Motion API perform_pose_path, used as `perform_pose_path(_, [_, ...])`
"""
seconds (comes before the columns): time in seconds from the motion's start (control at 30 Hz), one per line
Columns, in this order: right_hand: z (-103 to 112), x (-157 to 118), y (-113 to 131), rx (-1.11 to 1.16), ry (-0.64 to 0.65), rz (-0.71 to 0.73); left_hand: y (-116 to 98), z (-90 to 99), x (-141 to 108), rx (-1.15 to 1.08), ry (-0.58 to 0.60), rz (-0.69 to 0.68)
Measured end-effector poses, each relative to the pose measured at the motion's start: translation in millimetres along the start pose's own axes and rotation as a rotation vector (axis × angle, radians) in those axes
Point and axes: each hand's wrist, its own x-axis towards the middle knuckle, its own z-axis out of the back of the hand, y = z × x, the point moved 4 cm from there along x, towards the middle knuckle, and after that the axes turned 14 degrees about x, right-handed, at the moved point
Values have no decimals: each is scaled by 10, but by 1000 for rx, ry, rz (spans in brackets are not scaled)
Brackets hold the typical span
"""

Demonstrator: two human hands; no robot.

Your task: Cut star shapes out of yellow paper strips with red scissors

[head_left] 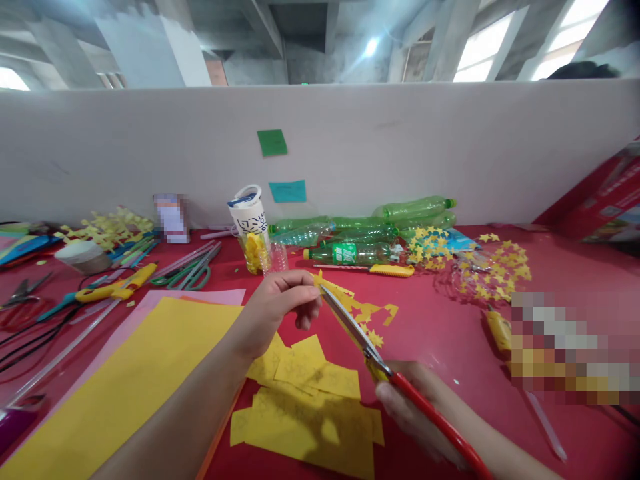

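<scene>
A craft workspace — scissors [350, 321], paper [310, 420], glue gun [119, 287].

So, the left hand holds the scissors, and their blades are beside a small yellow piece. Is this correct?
Not the left: the head view shows the scissors in the right hand. Their blades are beside a small yellow piece.

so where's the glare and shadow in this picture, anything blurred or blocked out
In the head view, a small white light glares near the top and a bright slanted window looks washed out; in that same head view, soft shadow falls across flat yellow paper pieces, the bare right hand looks slightly blurred, and a coarse pixelated patch hides detail at right.
</scene>
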Motion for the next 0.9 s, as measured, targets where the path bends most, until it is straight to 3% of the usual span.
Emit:
perform_pose_path(0.3, [1, 4, -7, -35, 3, 43, -10, 10, 2, 53, -9, 3])
perform_pose_path(0.67, [0, -4, -8, -8, -12, -6, -15, 7, 4, 60, -9, -4])
perform_pose_path(0.9, [-3, 16, -7, -5, -2, 58, -26, -41, -18, 72, -9, -32])
